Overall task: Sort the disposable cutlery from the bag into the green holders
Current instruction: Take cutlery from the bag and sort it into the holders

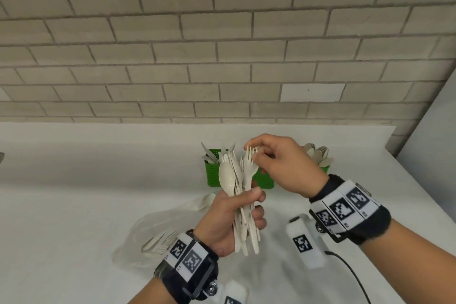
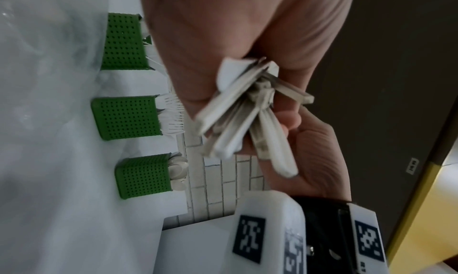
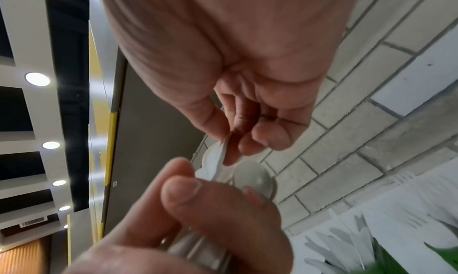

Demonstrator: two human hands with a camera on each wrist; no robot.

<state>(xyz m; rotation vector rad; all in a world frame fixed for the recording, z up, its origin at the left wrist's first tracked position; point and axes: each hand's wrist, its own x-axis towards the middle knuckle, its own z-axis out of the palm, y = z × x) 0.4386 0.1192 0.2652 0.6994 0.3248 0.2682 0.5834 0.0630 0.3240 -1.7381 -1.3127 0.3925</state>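
Note:
My left hand (image 1: 237, 215) grips a mixed bundle of cream cutlery (image 1: 238, 195) by the handles, heads up, above the white counter. A spoon (image 1: 227, 177) sits at the bundle's left, forks (image 1: 249, 168) at its right. My right hand (image 1: 261, 155) pinches the fork heads at the top of the bundle. In the left wrist view the handle ends (image 2: 247, 117) fan out of my fist. Three green holders stand by the wall: knives (image 2: 124, 41), forks (image 2: 126, 117), spoons (image 2: 143, 176). The clear plastic bag (image 1: 153, 237) lies at the left with more cutlery inside.
A white tagged block (image 1: 306, 242) with a black cable (image 1: 350, 269) lies on the counter (image 1: 74, 180) under my right wrist. A brick wall (image 1: 222, 44) backs the counter. A white panel (image 1: 434, 131) closes off the right end.

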